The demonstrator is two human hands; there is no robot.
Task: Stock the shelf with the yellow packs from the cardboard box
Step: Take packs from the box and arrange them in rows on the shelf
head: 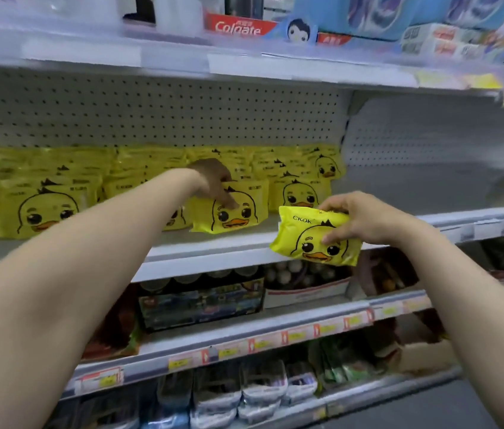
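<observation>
A yellow duck pack (pixel 303 239) hangs tilted just in front of the shelf (pixel 213 252) edge, its upper side pinched in the right hand (pixel 365 221)'s grip. The left hand (pixel 213 178) clasps the top of a standing pack (pixel 250 212) on the shelf, beside stocked rows (pixel 46 209).

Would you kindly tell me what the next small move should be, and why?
Probably the right hand should lift its held pack onto the shelf, just right of the front pack under the left hand. The held pack hangs before the shelf edge, and the shelf there looks bare.
</observation>
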